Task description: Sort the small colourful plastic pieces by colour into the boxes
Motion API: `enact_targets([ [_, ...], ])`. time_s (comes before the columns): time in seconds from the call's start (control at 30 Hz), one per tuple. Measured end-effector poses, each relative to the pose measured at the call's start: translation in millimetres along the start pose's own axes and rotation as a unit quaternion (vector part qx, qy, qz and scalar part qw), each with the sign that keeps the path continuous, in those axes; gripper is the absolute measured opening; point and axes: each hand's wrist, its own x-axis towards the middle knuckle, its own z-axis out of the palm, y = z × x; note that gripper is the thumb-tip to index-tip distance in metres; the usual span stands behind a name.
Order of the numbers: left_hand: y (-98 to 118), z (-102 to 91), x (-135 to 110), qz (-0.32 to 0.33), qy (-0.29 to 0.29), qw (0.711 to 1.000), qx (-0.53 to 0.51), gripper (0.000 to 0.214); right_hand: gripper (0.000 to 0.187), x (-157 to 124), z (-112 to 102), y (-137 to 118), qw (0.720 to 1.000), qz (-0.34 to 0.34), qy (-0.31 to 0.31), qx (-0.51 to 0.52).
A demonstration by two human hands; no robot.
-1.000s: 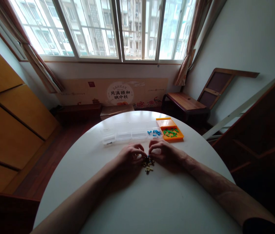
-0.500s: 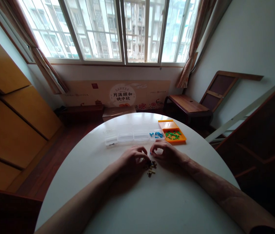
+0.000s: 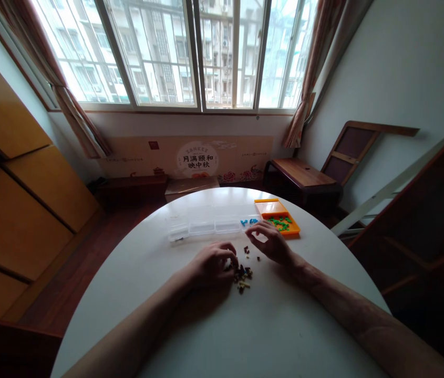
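My left hand [image 3: 217, 262] rests on the white table at the left edge of a small pile of brown, tan and dark toy-brick pieces [image 3: 243, 273]. Its fingers are curled with the tips close together; what they hold, if anything, is too small to make out. My right hand [image 3: 271, 242] hovers at the near edge of the clear compartment box [image 3: 202, 227], by the blue pieces [image 3: 250, 222]. Thumb and forefinger meet in a pinch, their contents hidden. A few loose brown pieces [image 3: 246, 250] lie between the hands.
Right of the clear box stands an open orange case [image 3: 293, 229] holding green pieces [image 3: 280, 223]. The round white table [image 3: 222, 336] curves away below a window. A wooden bench [image 3: 304, 173] stands beyond it at the right.
My right hand has moved up and away from the pile to the blue pieces' compartment. My left hand has drawn slightly left, and loose brown pieces now show between the hands.
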Motion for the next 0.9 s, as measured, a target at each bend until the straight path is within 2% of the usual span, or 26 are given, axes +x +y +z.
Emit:
enact_targets([
  [0.1,1.2,-1.2,1.1,0.000,-0.008,1.000,-0.010,0.009,0.009,-0.3,0.0,5.7,0.994,0.051,0.054,-0.075],
  [0.23,-0.5,0.9,1.2,0.005,0.000,1.000,-0.008,0.008,0.013,-0.1,-1.1,9.3,0.988,0.088,0.052,-0.116],
  [0.33,-4.4,4.5,0.9,-0.001,0.012,1.000,0.011,0.004,0.011,0.5,-1.2,7.9,0.989,0.088,0.042,-0.111],
  [0.5,-9.0,8.4,1.9,-0.009,0.020,1.000,0.000,0.005,0.010,0.9,-1.9,4.0,0.993,0.070,0.032,-0.094],
  [0.63,-4.5,6.3,4.2,-0.063,0.068,0.995,-0.043,0.006,0.014,0.8,-4.3,1.8,0.996,0.049,0.020,-0.073],
  [0.9,-6.4,2.8,4.6,-0.086,0.113,0.986,-0.091,0.025,0.020,0.5,-4.3,-13.2,0.992,-0.091,-0.091,0.003],
])
